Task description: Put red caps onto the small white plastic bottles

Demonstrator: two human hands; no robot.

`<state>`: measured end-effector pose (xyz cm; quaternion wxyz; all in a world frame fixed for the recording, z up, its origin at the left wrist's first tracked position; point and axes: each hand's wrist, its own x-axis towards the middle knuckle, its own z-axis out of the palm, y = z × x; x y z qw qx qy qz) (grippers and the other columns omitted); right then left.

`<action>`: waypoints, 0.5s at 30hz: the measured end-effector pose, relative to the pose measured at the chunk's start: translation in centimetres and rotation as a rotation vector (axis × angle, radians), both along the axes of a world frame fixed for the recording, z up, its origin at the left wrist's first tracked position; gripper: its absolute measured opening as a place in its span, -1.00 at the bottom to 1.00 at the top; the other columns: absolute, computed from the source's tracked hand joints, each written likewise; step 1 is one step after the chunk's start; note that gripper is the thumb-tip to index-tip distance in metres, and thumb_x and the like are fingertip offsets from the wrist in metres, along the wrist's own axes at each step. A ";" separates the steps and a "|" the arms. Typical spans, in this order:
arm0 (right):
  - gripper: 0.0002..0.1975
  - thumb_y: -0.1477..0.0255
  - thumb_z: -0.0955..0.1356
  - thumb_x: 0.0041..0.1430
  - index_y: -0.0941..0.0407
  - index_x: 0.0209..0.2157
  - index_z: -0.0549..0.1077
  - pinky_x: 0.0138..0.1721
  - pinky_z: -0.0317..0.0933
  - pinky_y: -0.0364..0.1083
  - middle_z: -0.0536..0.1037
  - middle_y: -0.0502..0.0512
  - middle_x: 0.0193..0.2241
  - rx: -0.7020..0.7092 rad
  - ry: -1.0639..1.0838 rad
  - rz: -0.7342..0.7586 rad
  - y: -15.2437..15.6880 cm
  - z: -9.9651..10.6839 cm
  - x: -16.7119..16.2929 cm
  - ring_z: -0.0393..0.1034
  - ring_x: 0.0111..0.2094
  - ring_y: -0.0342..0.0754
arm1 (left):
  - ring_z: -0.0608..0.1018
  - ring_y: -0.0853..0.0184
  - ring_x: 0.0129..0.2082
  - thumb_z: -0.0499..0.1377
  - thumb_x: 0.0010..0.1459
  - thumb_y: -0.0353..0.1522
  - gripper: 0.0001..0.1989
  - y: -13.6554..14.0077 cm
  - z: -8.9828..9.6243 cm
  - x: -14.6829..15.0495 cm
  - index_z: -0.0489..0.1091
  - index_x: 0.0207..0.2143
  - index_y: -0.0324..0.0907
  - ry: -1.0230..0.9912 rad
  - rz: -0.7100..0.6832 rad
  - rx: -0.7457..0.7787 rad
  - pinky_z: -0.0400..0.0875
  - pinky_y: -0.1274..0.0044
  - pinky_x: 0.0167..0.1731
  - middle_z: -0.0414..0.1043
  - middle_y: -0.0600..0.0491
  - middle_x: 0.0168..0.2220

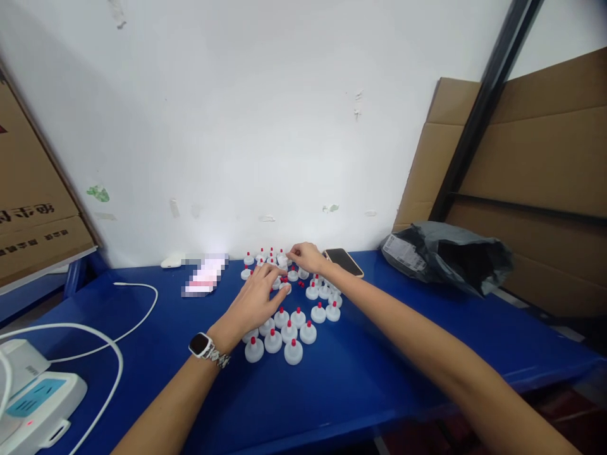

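Many white bottle caps with red-tipped nozzles (pixel 293 352) stand upright in a loose cluster on the blue table. My left hand (pixel 256 300) reaches low over the middle of the cluster, thumb and fingers apart, with a white cap right beside the thumb tip. A watch (pixel 200 344) is on that wrist. Farther back, my right hand (pixel 308 258) has its thumb and fingertips pinched together at the rear caps. What the pinch holds, if anything, is too small to tell. A few loose red tips (pixel 301 284) lie between the hands.
Behind my right wrist lies a phone (pixel 344 261). A grey plastic bag (pixel 441 256) rests at the right. A power strip (pixel 42 404) and white cable (pixel 137 322) occupy the left. The white wall (pixel 265 126) borders the table's back.
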<state>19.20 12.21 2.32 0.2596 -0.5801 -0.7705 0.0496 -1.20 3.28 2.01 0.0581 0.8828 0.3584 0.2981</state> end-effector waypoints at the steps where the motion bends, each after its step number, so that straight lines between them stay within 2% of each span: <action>1: -0.72 0.27 0.26 0.25 0.13 -0.33 0.55 -0.25 0.13 -0.15 0.61 0.08 -0.38 0.007 0.017 -0.010 0.2 0.0 0.0 0.43 -0.32 -0.09 | 0.40 0.14 -0.02 -0.02 0.30 -0.17 -0.66 0.0 0.0 0.0 0.34 0.01 -0.08 0.002 0.001 -0.003 0.34 0.22 0.00 0.32 -0.05 -0.04; 4: -0.71 0.28 0.25 0.26 0.13 -0.33 0.54 -0.25 0.14 -0.14 0.61 0.09 -0.39 0.050 -0.004 -0.051 0.3 0.2 1.0 0.44 -0.32 -0.08 | 0.39 0.14 -0.01 -0.02 0.30 -0.17 -0.66 -0.1 0.1 0.0 0.35 0.00 -0.09 0.013 0.010 -0.010 0.32 0.21 0.02 0.32 -0.05 -0.04; 8: -0.72 0.29 0.25 0.26 0.13 -0.33 0.54 -0.18 0.11 -0.10 0.60 0.09 -0.41 0.031 -0.174 -0.025 0.1 0.6 2.3 0.45 -0.33 -0.06 | 0.38 0.14 -0.01 -0.01 0.29 -0.17 -0.67 -0.1 0.1 0.1 0.34 0.00 -0.09 0.019 0.014 -0.011 0.32 0.21 0.01 0.32 -0.04 -0.04; 11: -0.71 0.28 0.26 0.25 0.14 -0.35 0.54 -0.07 0.06 -0.03 0.60 0.13 -0.40 0.002 -0.296 -0.003 0.3 0.8 2.0 0.45 -0.30 -0.03 | 0.39 0.14 -0.01 -0.02 0.30 -0.18 -0.67 0.0 0.0 0.0 0.35 0.00 -0.09 0.013 0.003 -0.001 0.32 0.21 0.01 0.32 -0.05 -0.05; 15: -0.76 0.31 0.32 0.19 0.15 -0.43 0.53 0.02 -0.02 0.05 0.61 0.18 -0.39 -0.006 -0.358 0.033 1.1 1.1 1.2 0.46 -0.25 0.03 | 0.40 0.14 -0.03 -0.02 0.29 -0.17 -0.68 0.1 -0.1 -0.1 0.36 -0.03 -0.09 0.019 0.007 -0.001 0.34 0.21 -0.01 0.32 -0.05 -0.06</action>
